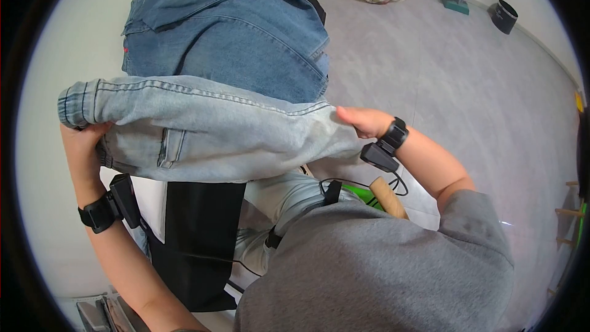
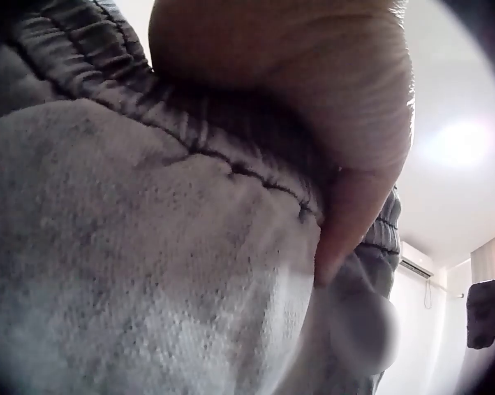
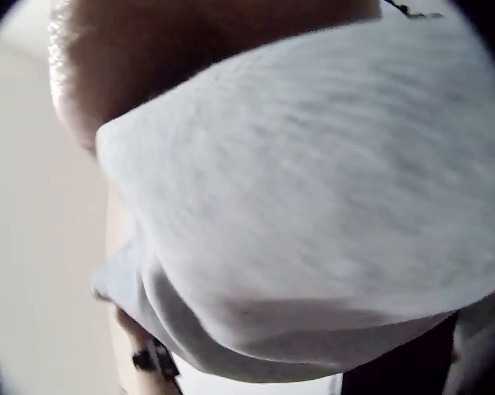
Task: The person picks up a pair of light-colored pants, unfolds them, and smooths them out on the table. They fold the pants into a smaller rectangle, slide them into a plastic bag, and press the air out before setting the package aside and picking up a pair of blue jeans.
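In the head view, a pale-blue faded denim garment with dark stitching and a gathered elastic end [image 1: 209,126] is stretched sideways between the two hands, which are well apart. The left hand [image 1: 86,138] grips the gathered end, its thumb over the cloth; the right hand [image 1: 369,122] holds the opposite end, its thumb at the upper edge and its other fingers mostly hidden. Just beyond lies a heap of medium-blue denim clothing [image 1: 227,37], and nearer the person, below the garment, is a flat black panel [image 1: 200,227]. In the left wrist view, the left thumb presses against the ribbed elastic, with a white wall-mounted air conditioner [image 2: 417,261] in the background. In the right wrist view, blurred pale cloth spreads below the right hand, hiding its fingertips; a black wrist-worn device [image 3: 155,360] shows on the other arm.
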A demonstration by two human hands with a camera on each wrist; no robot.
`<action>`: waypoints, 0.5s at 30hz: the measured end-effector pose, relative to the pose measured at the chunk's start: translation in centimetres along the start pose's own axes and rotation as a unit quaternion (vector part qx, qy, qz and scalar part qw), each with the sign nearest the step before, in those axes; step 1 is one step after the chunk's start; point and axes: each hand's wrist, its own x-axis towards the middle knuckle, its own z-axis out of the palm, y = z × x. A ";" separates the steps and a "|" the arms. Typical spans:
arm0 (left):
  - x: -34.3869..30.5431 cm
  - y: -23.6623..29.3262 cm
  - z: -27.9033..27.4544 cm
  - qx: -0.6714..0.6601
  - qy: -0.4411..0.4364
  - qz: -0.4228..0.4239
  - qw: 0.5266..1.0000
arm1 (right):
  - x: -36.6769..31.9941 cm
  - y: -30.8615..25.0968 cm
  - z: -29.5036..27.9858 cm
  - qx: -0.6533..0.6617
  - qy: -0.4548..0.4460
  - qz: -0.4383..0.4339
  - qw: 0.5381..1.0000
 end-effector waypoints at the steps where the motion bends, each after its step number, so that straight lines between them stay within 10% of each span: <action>1: 0.0 -0.3 -0.3 -0.010 -0.001 0.018 1.000 | 0.7 -0.4 0.3 -0.039 0.005 0.001 0.999; 4: 0.0 -0.9 -1.3 -0.019 0.013 0.027 0.999 | 2.0 -0.9 1.3 -0.195 0.065 -0.049 0.978; 8: 0.9 -3.3 -4.7 -0.069 0.030 0.009 0.997 | -0.4 -2.3 3.9 -0.425 0.215 -0.292 0.829; 11: 2.1 -3.9 -6.4 -0.073 0.027 0.031 0.996 | -1.5 -4.1 3.4 -0.607 0.263 -0.427 0.616; 15: 3.7 -1.6 -7.0 -0.071 0.012 0.048 0.996 | -1.6 -6.6 2.7 -0.575 0.318 -0.409 0.633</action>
